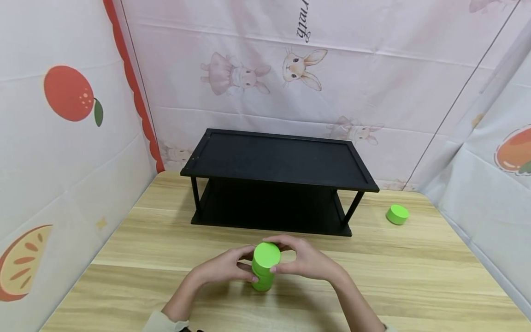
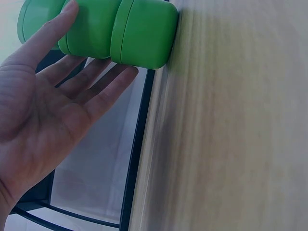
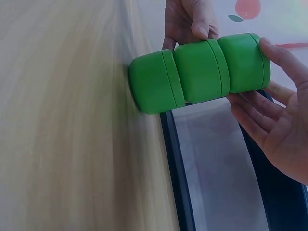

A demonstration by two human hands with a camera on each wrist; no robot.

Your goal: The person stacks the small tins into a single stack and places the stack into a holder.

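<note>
Three green lidded jars stand stacked upright on the wooden table, in front of a black two-tier rack. My right hand (image 1: pixel 306 261) holds the top jar (image 3: pixel 244 63) between thumb and fingers, the thumb at its lid rim in the right wrist view. From the other side, my left hand (image 1: pixel 224 267) grips the stack around the middle jar (image 3: pixel 198 72). Its thumb lies along that jar, with the fingers reaching behind toward the bottom jar (image 3: pixel 153 83). The bottom jar's base is right at the tabletop.
Behind the stack stands the black rack (image 1: pixel 278 159), its lower shelf shaded. A short green round piece (image 1: pixel 397 215) lies on the table (image 1: pixel 415 272) to the right of the rack. Printed cloth walls (image 1: pixel 174 60) enclose the table's back and both sides.
</note>
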